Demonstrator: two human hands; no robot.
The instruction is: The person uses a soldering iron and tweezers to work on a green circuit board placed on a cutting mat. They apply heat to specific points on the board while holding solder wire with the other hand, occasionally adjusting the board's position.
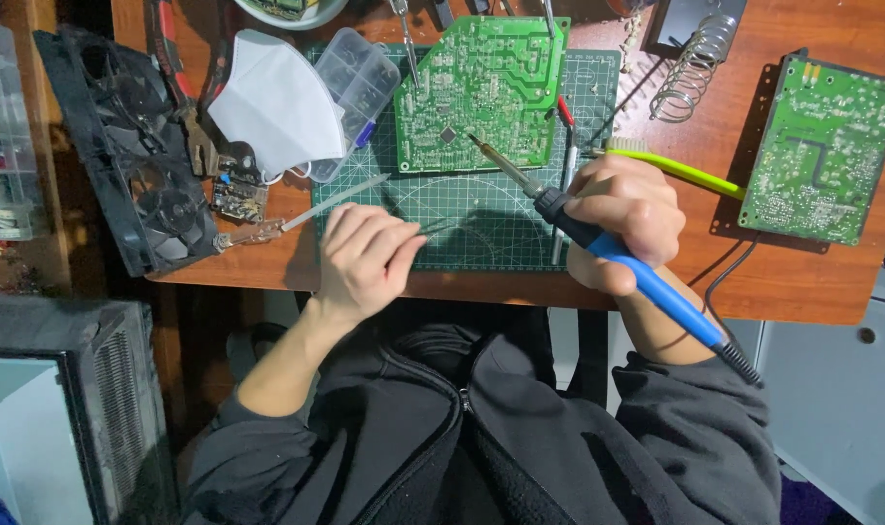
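Blue-handled soldering iron [598, 243], 1 only, sits in the right hand [625, 222], fist clenched round the handle, metal tip angled up-left and resting at the lower edge of the green circuit board [481, 92] in the middle of the desk. Cord runs off the handle end toward the right sleeve. Boards: 2 in full view, the centre one on the green cutting mat [481, 209], plus a 2nd green board [822, 146] off to the right on bare wood, well apart from the iron. Left hand [365, 258] lies on the mat's lower-left corner, fingers curled and pinched on something thin, prob. a strand of wire; too fine to tell. Just beside it, 1 pair of tweezers [336, 201] w/ tips on the mat. Yellow-green brush [671, 167] pokes out behind the right hand. Further out: 1 white face mask [272, 102], 1 clear parts box [360, 73], 1 coil iron stand [695, 63], 1 black twin-fan unit [136, 146] at the left edge.
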